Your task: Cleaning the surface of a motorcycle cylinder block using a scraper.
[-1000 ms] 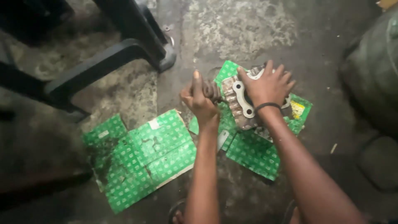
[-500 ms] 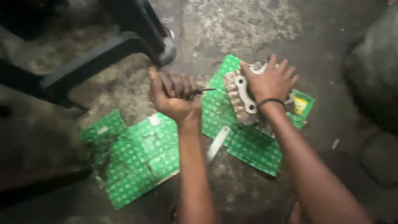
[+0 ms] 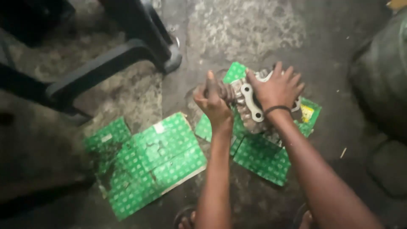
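While the left hand (image 3: 214, 99) grips a tool handle, the right hand (image 3: 275, 89) presses the engine part (image 3: 250, 110) onto green cardboard (image 3: 263, 157).

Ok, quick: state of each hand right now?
Left hand: closed around a dark tool handle.
Right hand: fingers spread, pressing down on the grey ribbed metal engine part.

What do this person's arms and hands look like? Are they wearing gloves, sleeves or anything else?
Both forearms are bare: no sleeves and no gloves show. The left hand wears nothing that can be seen. The right hand has a thin dark band around its wrist, like a cord or bracelet. No rings or watch can be made out.
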